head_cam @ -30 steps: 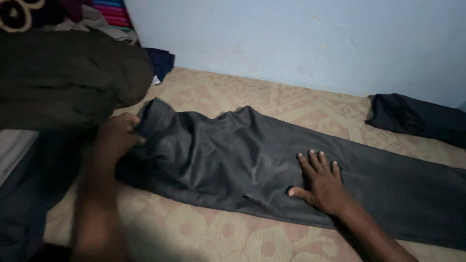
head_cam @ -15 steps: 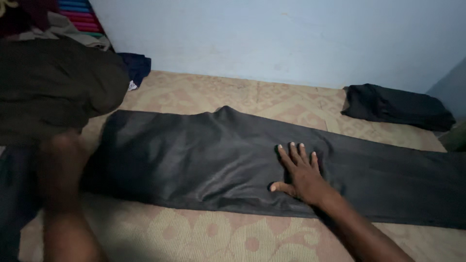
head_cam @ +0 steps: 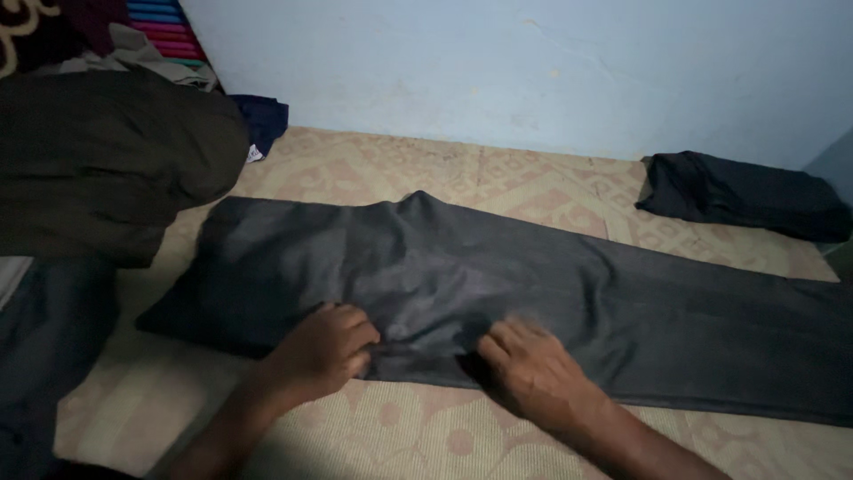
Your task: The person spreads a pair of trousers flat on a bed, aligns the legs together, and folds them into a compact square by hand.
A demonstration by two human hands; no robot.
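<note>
Dark grey trousers lie flat across a beige patterned floor mat, waist end toward the left, legs running off to the right edge of view. Both hands rest on the near edge of the trousers, close together. Left hand sits knuckles up with its fingers curled under at the hem; whether its grip has pinched cloth or only presses on it cannot be told. Right hand is blurred, fingers bent down onto the fabric just beside a small ridge of bunched cloth; its grip likewise cannot be told. At left, a bulky dark olive garment lies heaped, overlapping the mat. A folded dark garment sits well apart at upper right against the pale blue wall. Small navy cloth lies near the wall at upper left, beside a stack of coloured fabrics.
</note>
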